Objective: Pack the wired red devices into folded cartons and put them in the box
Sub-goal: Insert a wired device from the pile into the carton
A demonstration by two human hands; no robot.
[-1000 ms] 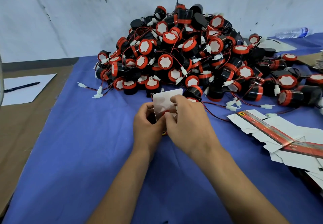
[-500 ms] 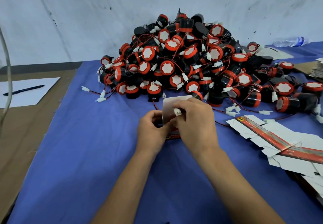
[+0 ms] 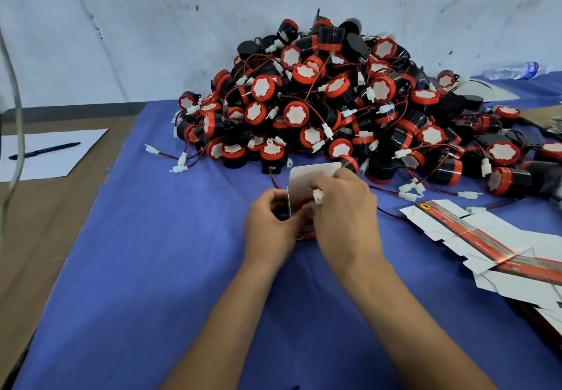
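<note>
Near the middle of the blue-covered surface [image 3: 152, 268], the left hand [image 3: 269, 231] grips a small carton [image 3: 307, 183] from its left side, fingers curled round it. The right hand [image 3: 346, 216] pinches a white connector [image 3: 318, 196] at the carton's open mouth, where a red device shows inside. Flat unfolded cartons [image 3: 486, 246] lie toward the right edge. Beyond the hands, a heap of wired red devices [image 3: 334, 100] is piled at the far edge. A pen [image 3: 45, 150] rests on paper [image 3: 54, 158] near the left edge.

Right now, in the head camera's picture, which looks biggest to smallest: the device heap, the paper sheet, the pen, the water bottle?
1. Device heap
2. Paper sheet
3. Pen and water bottle: alike in length, at unequal distances, so unranked.
</note>
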